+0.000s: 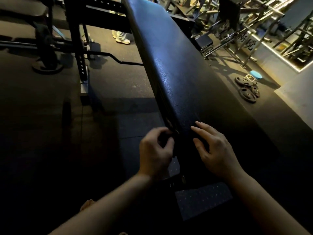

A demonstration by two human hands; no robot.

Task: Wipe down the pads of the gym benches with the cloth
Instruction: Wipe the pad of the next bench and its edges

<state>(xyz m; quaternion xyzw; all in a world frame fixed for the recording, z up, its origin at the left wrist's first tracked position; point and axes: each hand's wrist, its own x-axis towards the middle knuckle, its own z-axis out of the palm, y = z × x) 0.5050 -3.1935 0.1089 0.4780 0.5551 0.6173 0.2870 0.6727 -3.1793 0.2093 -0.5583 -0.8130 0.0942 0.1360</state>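
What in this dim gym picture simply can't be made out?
Head view only.
Any cloth: darkness hides whether the left hand, curled at the edge of the bench pad, holds one.
Person beyond the pad: only shoes show; the rack frame hides the rest.
Wall sign: lettering too blurred to read.

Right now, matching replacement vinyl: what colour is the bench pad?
The bench pad is black, head view.

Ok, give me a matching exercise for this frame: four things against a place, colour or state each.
1 left hand
2 right hand
3 weight plates
4 stool seat

A light blue
B fingers straight, over the bench pad
C lying on the floor
D fingers curled at the pad's left edge

Pairs: 1-D, 2-B, 3-C, 4-A
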